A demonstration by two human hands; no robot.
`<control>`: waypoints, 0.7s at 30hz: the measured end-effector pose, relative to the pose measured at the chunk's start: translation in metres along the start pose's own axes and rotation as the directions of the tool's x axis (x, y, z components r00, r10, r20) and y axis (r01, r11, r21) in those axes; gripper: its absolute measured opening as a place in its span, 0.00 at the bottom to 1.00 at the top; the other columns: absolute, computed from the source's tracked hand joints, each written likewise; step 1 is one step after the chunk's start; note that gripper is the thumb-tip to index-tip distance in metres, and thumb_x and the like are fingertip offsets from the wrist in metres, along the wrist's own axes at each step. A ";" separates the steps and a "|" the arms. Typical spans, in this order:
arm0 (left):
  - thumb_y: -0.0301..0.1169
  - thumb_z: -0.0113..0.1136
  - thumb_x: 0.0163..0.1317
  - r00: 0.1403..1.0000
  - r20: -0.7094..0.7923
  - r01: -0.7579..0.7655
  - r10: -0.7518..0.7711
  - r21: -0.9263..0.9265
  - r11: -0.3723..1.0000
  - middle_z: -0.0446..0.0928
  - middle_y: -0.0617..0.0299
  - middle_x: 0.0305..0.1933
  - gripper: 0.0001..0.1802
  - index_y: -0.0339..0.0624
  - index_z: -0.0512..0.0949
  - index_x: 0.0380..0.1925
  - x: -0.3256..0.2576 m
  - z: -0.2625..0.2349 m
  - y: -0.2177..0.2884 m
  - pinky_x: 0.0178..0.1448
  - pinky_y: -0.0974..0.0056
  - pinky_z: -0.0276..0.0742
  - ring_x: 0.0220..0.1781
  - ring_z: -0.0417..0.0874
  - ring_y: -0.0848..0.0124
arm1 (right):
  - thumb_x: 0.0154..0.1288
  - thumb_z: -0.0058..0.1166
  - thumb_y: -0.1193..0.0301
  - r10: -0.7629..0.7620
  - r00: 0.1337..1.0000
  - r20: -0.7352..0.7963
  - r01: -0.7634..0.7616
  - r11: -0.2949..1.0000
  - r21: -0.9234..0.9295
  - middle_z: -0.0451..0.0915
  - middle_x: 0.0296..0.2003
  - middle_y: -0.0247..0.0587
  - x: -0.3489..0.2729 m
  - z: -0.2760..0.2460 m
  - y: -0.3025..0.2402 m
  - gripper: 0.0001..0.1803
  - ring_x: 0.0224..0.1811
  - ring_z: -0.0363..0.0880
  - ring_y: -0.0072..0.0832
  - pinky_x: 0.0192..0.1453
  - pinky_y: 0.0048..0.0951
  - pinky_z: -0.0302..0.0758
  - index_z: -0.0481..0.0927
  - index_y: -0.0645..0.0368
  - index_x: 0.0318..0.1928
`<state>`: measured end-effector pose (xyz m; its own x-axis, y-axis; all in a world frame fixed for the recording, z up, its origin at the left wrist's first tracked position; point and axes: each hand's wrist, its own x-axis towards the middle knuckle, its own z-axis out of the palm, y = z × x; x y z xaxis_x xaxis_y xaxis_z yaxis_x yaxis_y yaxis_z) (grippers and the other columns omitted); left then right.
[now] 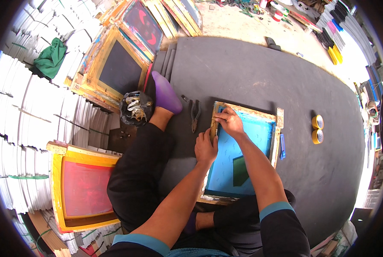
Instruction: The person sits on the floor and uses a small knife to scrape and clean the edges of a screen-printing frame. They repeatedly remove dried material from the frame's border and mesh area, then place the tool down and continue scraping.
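A wooden screen frame (278, 128) with a blue mesh lies flat on the dark mat (251, 73) in front of me. My left hand (205, 148) rests closed on the frame's left rail. My right hand (230, 121) sits just above it on the same rail near the top left corner, its fingers pinched at the wood; what they hold is too small to tell. A dark green shape (240, 170) shows on the mesh below my right forearm.
Pliers (195, 114) lie on the mat left of the frame, beside my foot in a purple sock (165, 94). Two yellow tape rolls (317, 129) and a blue tool (282, 146) lie to the right. More screen frames (82, 188) and white paper stacks (24, 111) are at left.
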<state>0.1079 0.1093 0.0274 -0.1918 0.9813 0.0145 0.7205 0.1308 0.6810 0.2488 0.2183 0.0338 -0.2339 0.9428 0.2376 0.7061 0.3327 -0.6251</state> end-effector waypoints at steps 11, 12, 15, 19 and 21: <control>0.44 0.61 0.71 1.000 0.018 0.021 -0.021 -0.012 1.000 0.76 0.48 0.57 0.27 0.45 0.74 0.66 -0.001 -0.001 0.002 0.61 0.47 0.77 0.61 0.78 0.48 | 0.68 0.59 0.69 -0.166 0.985 -0.058 0.147 0.960 -0.238 0.80 0.39 0.41 0.010 0.016 0.001 0.04 0.42 0.85 0.44 0.42 0.45 0.83 0.80 0.54 0.37; 0.44 0.61 0.71 1.000 0.020 0.022 -0.021 -0.018 1.000 0.76 0.48 0.57 0.28 0.45 0.74 0.66 -0.001 0.000 0.003 0.61 0.47 0.77 0.60 0.78 0.48 | 0.68 0.58 0.70 -0.196 0.979 -0.057 0.173 0.945 -0.278 0.80 0.38 0.42 0.014 0.016 0.001 0.03 0.43 0.85 0.44 0.42 0.46 0.83 0.79 0.55 0.37; 0.43 0.62 0.70 1.000 -0.012 0.001 -0.001 0.006 1.000 0.76 0.50 0.55 0.28 0.44 0.74 0.65 0.000 0.002 0.000 0.59 0.47 0.78 0.58 0.79 0.49 | 0.68 0.57 0.70 -0.045 0.999 -0.009 0.041 0.963 -0.268 0.80 0.39 0.44 0.029 0.010 -0.007 0.04 0.43 0.85 0.47 0.44 0.48 0.82 0.78 0.56 0.39; 0.42 0.62 0.69 1.000 -0.020 -0.019 0.019 0.013 1.000 0.76 0.50 0.55 0.28 0.43 0.75 0.65 0.000 0.003 0.001 0.59 0.47 0.78 0.58 0.79 0.50 | 0.69 0.56 0.70 -0.018 1.000 -0.026 0.010 0.960 -0.281 0.82 0.41 0.44 0.038 0.004 -0.003 0.04 0.45 0.85 0.48 0.48 0.50 0.80 0.79 0.55 0.39; 0.42 0.63 0.69 1.000 -0.015 -0.016 0.016 0.009 1.000 0.76 0.50 0.55 0.28 0.43 0.75 0.65 0.001 0.003 0.001 0.59 0.47 0.78 0.58 0.79 0.50 | 0.67 0.58 0.69 0.056 0.998 -0.013 -0.057 0.955 -0.290 0.82 0.43 0.45 0.042 0.005 0.003 0.06 0.49 0.85 0.46 0.50 0.49 0.81 0.80 0.56 0.42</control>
<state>0.1100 0.1108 0.0261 -0.1908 0.9810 0.0365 0.7293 0.1168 0.6741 0.2381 0.2592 0.0382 -0.1854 0.9596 0.2118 0.8818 0.2575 -0.3951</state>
